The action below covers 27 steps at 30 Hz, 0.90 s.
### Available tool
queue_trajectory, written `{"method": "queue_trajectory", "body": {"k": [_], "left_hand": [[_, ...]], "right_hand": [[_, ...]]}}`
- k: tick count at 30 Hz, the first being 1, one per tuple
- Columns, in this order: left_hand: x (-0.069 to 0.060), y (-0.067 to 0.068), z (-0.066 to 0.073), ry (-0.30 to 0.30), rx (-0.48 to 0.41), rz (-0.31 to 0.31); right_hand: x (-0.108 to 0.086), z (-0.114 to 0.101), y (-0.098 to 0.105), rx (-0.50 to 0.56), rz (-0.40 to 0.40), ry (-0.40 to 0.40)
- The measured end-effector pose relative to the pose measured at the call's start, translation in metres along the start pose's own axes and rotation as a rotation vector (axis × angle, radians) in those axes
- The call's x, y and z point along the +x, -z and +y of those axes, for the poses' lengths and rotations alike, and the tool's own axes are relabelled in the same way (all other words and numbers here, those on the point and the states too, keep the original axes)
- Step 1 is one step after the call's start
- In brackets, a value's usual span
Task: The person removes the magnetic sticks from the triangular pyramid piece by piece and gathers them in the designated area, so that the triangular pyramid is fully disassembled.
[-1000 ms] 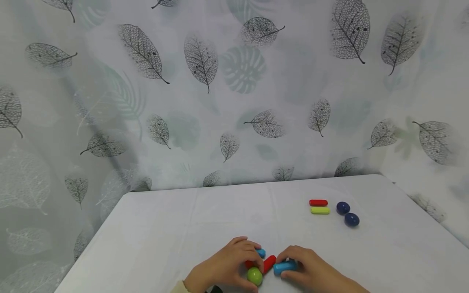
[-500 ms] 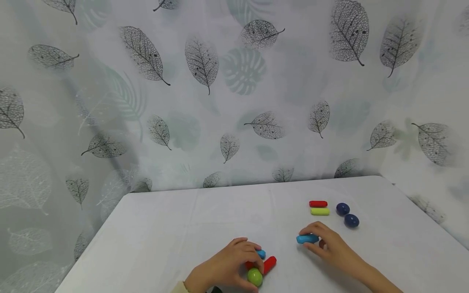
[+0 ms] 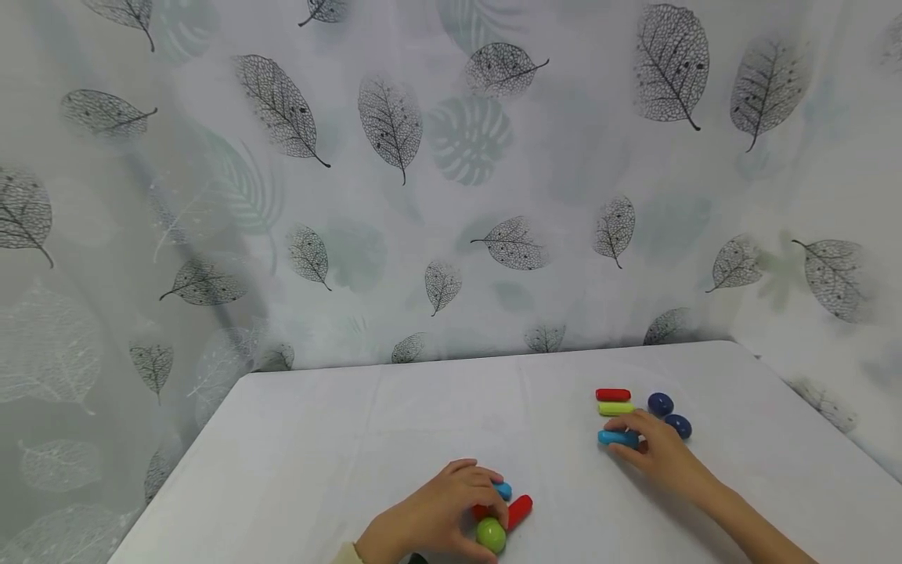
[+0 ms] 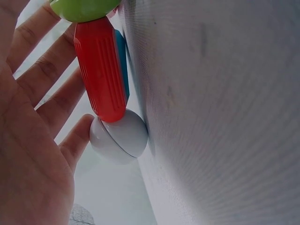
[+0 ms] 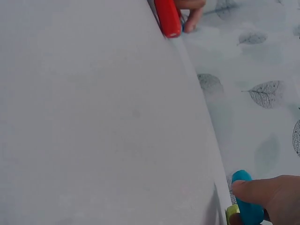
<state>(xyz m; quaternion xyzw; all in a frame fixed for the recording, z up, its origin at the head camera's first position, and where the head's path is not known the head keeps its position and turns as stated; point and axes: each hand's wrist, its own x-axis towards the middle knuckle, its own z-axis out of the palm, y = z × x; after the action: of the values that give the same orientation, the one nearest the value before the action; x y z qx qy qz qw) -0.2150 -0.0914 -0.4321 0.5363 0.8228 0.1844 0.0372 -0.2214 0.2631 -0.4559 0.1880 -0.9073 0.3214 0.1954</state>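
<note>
Leaf-print curtain (image 3: pixel 395 305) backs the white table (image 3: pixel 317 454). Right hand (image 3: pixel 658 454) pinches a blue stick (image 3: pixel 611 438), long axis running left-right, near the yellow stick (image 3: pixel 615 409); left hand (image 3: pixel 447 509) curls around the green ball (image 3: pixel 491 536).

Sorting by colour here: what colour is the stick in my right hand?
The stick is blue, clearest in the right wrist view.
</note>
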Motion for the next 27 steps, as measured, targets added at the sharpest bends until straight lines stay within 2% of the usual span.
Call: {"method": "queue_trajectory", "body": {"k": [8, 14, 27], "left_hand": [[-0.001, -0.002, -0.001, -0.008, 0.009, 0.010], [0.000, -0.002, -0.002, -0.023, 0.021, 0.022], [-0.001, -0.002, -0.002, 0.000, 0.011, 0.004]], "right_hand": [[0.011, 0.008, 0.000, -0.160, -0.036, -0.036], [0.013, 0.011, -0.003, -0.259, -0.006, -0.001], [0.014, 0.010, -0.003, -0.237, -0.001, -0.071]]}}
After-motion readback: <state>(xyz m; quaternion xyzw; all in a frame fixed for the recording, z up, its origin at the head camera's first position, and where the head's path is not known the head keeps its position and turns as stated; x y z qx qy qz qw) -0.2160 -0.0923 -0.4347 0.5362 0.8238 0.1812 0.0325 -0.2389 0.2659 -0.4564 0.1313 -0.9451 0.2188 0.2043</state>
